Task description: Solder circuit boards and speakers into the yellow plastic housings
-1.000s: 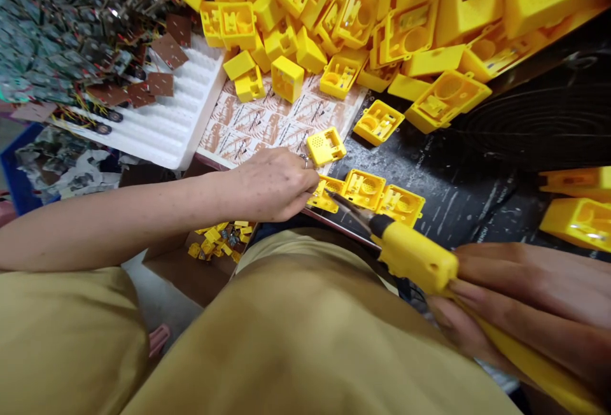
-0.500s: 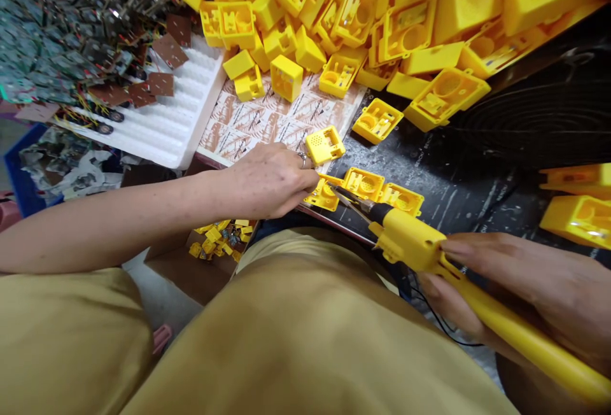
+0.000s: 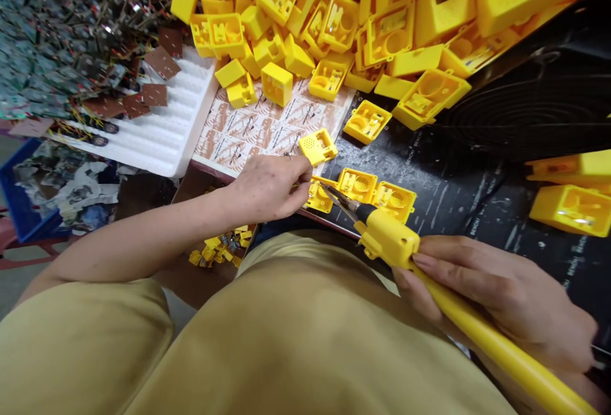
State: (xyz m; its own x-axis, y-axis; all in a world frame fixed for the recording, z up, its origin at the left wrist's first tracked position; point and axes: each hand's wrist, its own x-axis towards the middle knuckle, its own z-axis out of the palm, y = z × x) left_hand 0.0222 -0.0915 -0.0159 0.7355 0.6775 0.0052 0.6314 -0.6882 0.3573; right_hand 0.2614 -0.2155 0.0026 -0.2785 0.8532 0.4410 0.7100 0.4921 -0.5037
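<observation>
My right hand (image 3: 496, 294) grips a yellow soldering iron (image 3: 396, 243) by its long handle, its metal tip touching a small yellow plastic housing (image 3: 319, 197) at the bench's near edge. My left hand (image 3: 267, 187) is closed over that housing's left side, fingers pinched at it. Two more open yellow housings (image 3: 356, 184) (image 3: 394, 200) lie in a row just right of it. A yellow perforated lid (image 3: 316, 146) rests right above my left fingers.
A big heap of yellow housings (image 3: 363, 14) fills the back. A white foam tray (image 3: 157, 128) with brown boards and a pile of wired circuit boards (image 3: 57, 27) lie at left. Printed paper (image 3: 258, 125), black mat (image 3: 443, 179), more housings (image 3: 570, 208) at right. My lap fills the foreground.
The soldering iron's tip has moved left and up onto the housing under my left fingers. My right hand has slid further back along the handle. The view shifted slightly.
</observation>
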